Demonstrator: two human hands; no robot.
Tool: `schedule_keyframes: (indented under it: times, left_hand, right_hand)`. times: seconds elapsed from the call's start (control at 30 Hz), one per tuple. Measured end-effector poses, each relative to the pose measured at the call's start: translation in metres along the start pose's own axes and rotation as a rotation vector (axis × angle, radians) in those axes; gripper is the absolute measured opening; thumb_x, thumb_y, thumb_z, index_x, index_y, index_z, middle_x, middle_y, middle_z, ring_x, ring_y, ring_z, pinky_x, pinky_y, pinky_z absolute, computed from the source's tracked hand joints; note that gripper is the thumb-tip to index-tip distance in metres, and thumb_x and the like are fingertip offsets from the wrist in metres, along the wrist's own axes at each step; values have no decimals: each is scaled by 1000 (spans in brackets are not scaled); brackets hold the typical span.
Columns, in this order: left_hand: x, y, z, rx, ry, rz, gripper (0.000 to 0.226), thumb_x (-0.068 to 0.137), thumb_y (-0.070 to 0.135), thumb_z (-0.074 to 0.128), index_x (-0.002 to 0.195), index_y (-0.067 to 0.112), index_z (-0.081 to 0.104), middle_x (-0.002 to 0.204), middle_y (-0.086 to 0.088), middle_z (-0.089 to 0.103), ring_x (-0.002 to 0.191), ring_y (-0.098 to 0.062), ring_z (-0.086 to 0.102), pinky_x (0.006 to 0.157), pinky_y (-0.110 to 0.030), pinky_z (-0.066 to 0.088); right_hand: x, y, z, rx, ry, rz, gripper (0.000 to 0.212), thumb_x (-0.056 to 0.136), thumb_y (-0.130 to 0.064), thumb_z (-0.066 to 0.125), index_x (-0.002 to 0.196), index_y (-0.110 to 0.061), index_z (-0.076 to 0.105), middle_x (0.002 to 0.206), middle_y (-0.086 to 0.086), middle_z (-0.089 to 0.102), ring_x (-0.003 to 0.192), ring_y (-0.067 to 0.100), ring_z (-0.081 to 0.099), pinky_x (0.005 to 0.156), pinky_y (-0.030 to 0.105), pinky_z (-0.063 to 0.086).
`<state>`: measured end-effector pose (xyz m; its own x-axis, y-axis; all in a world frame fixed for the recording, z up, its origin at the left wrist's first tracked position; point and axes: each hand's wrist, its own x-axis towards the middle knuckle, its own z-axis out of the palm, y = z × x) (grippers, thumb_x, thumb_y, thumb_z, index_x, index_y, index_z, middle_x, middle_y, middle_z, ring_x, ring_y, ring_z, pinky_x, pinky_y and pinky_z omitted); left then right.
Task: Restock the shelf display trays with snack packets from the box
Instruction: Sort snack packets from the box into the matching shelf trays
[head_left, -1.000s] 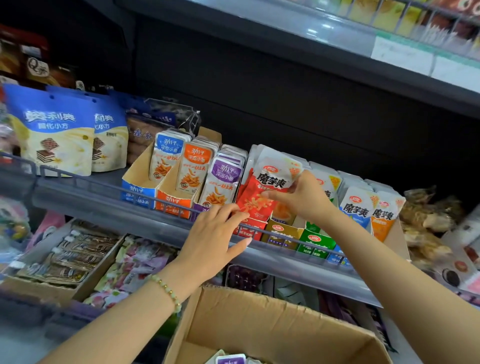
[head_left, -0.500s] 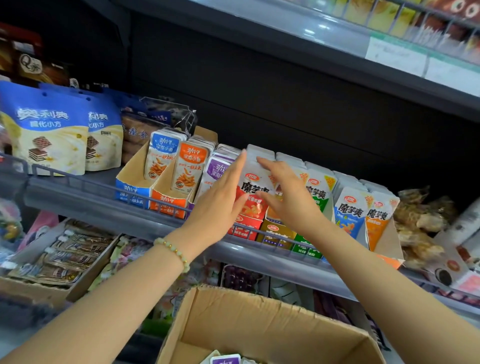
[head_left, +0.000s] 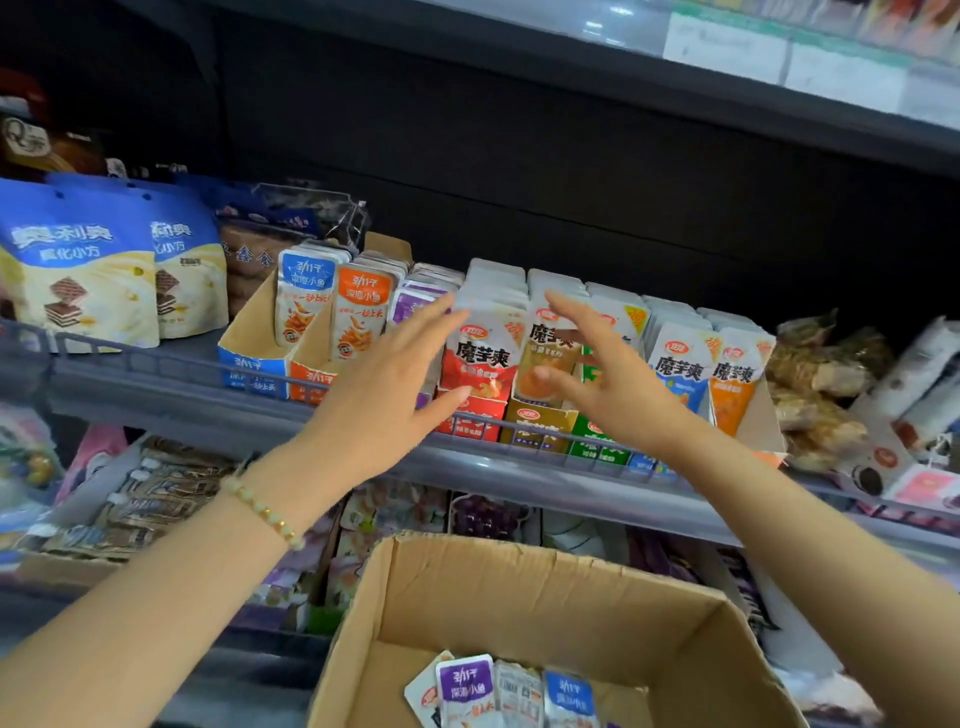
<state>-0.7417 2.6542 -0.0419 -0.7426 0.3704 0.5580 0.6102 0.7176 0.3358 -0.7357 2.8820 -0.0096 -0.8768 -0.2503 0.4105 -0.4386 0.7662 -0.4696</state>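
Since half a second ago, both hands have drawn back from the packets and spread. Left hand (head_left: 387, 392) and right hand (head_left: 602, 379) hover empty, fingers apart, flanking the red packets (head_left: 480, 358) in the shelf tray (head_left: 472, 423). Box (head_left: 519, 597) with loose packets (head_left: 465, 686) sits below the hands.

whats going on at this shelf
A person is restocking snack packets. Both hands are open and empty: the left hand and right hand flank the red packets standing in their display tray. More packets wait in the cardboard box below.
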Motion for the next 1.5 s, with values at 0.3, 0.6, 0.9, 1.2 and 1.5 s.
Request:
schedule_keyframes:
  times: [0.3,0.6,0.9,1.2,1.5]
  left_hand:
    - [-118,26,81,-107,-503,-13,63,88,60,40,145,37,27,152,22,20,137,5,18,109,-16,11]
    - [-166,24,196,64,-1161,-200,76,88,50,59,148,15,25,154,-7,25,137,-24,33,108,-29,32]
    - [-172,10,224,188,-1109,-211,98,83,69,48,152,28,-8,160,1,-9,147,-24,-1,117,-41,11]
    - [-175,-5,226,197,-824,-374,73,62,64,74,121,29,51,123,3,55,116,-19,47,96,-31,34]
    - [-130,17,147,-314,-651,-529,19,81,23,74,84,19,56,93,0,68,82,-13,65,72,-37,57]
  right_hand:
    - [-160,60,49,182,-442,304,29,92,-26,62,120,-20,62,114,-13,65,101,-3,60,88,12,46]
    - [-254,130,150,102,-841,626,43,86,-32,69,117,-6,58,110,4,60,102,17,57,96,35,46]
    - [-276,116,182,-9,-847,408,69,73,-55,74,130,-26,46,128,4,49,117,22,43,95,33,38]
    - [-283,110,189,24,-708,421,55,74,-42,79,116,-23,50,100,-4,49,91,14,40,72,29,29]
    - [-285,112,192,-46,-773,463,58,67,-51,81,106,-26,46,102,-6,50,94,14,44,75,28,33]
